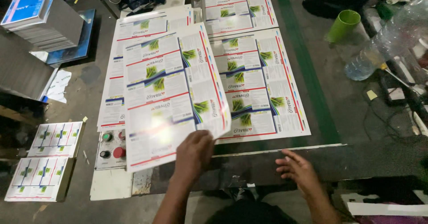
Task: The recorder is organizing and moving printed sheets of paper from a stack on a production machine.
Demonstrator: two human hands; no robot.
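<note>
Hands: left hand [194,152] gripping printed sheet [171,95], buttons half-covered.

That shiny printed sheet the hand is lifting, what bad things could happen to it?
The left hand grips the glossy printed sheet by one edge only, so it might bend or crease. It hangs above the button panel and could brush it. The water bottle nearby could spill.

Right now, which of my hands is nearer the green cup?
Right. The right hand rests on the dark table edge, below and left of the green cup. The left hand is farther left, holding the printed sheet.
</note>
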